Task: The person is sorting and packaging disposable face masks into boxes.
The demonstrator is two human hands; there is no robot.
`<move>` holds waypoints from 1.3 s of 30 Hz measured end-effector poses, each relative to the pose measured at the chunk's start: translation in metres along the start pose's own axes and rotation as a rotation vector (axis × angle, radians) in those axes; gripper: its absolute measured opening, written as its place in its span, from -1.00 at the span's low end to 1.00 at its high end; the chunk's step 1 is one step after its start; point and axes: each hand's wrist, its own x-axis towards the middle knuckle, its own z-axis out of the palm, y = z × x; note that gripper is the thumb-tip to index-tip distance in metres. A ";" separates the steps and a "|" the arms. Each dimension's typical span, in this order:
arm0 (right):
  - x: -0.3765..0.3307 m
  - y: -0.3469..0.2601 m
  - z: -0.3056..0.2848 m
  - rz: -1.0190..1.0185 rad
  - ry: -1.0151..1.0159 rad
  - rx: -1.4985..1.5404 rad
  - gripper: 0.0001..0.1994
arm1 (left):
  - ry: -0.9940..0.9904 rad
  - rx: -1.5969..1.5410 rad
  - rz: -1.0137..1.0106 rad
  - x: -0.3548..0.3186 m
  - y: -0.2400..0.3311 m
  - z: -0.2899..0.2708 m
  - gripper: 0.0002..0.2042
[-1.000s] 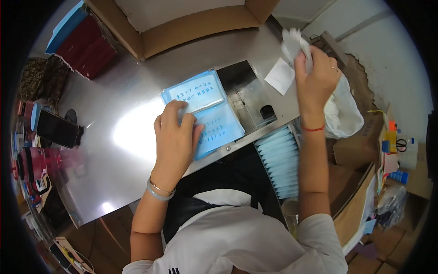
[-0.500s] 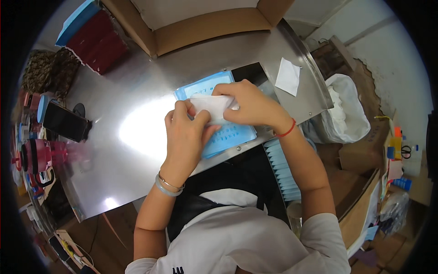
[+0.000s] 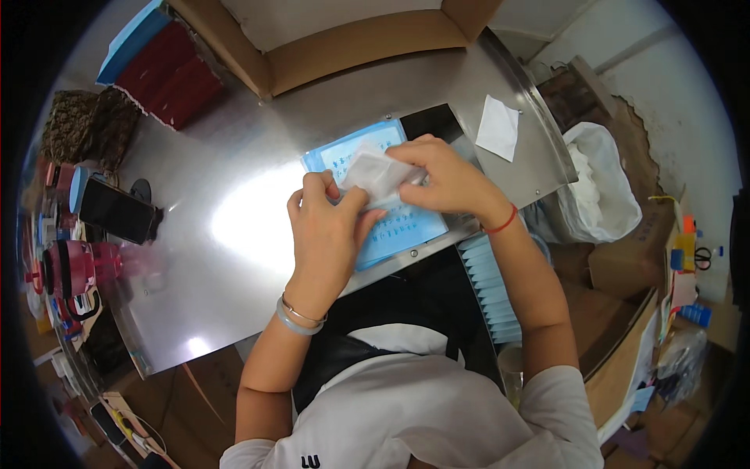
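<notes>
A thin white packet point(image 3: 373, 173), partly see-through and creased, is held between both hands above a stack of light-blue printed sheets point(image 3: 402, 234). My right hand point(image 3: 451, 181) pinches its right side between thumb and fingers. At the lower left edge of the packet, my left hand point(image 3: 324, 227) is closed with bent fingers gripping it. The fingers cover part of the packet, so its contents cannot be made out. The blue stack lies near the front edge of the metal table point(image 3: 187, 297), partly over a black flat panel point(image 3: 433, 125).
Toward the back stands an open cardboard box point(image 3: 359, 51). A white slip point(image 3: 498, 129) lies at right, and a bin with a white liner point(image 3: 601, 187) stands beyond the edge. On the left are a phone on a stand point(image 3: 117, 209), a pink bottle point(image 3: 74, 267) and a dark-red stack point(image 3: 168, 74).
The white packet has turned and now spreads flatter, with its upper corner raised. My right fingers have shifted along its edge; more of the blue sheet shows.
</notes>
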 end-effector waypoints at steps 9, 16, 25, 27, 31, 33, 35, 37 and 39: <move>0.031 -0.003 0.009 0.167 -0.138 0.012 -0.63 | 0.036 -0.020 0.024 -0.005 -0.005 0.003 -0.65; 0.008 -0.022 0.024 -0.075 -0.241 -0.455 -0.67 | 0.044 -0.098 -0.018 -0.012 -0.005 0.000 -0.53; -0.073 0.074 -0.037 0.231 0.577 -0.853 -0.85 | -0.082 0.037 0.086 0.004 -0.002 -0.002 -0.86; -0.086 0.079 -0.035 0.316 0.708 -0.769 -0.80 | -0.029 0.059 0.202 0.036 0.012 -0.004 -0.88; -0.080 0.069 -0.048 0.279 0.824 -0.749 -0.80 | -0.182 0.293 0.513 0.090 0.054 0.058 -0.86; -0.065 0.051 -0.055 0.184 1.013 -0.769 -0.81 | -0.613 0.551 0.362 0.096 0.061 0.075 -0.83; -0.061 0.030 -0.066 0.131 1.021 -0.743 -0.82 | -0.675 0.653 0.286 0.093 0.069 0.073 -0.81; -0.045 0.016 -0.086 0.052 1.048 -0.733 -0.82 | -0.450 0.619 0.324 0.083 0.068 0.078 -0.77; -0.022 0.006 -0.105 -0.087 1.049 -0.624 -0.81 | -0.373 0.111 0.339 0.098 0.072 0.036 -0.31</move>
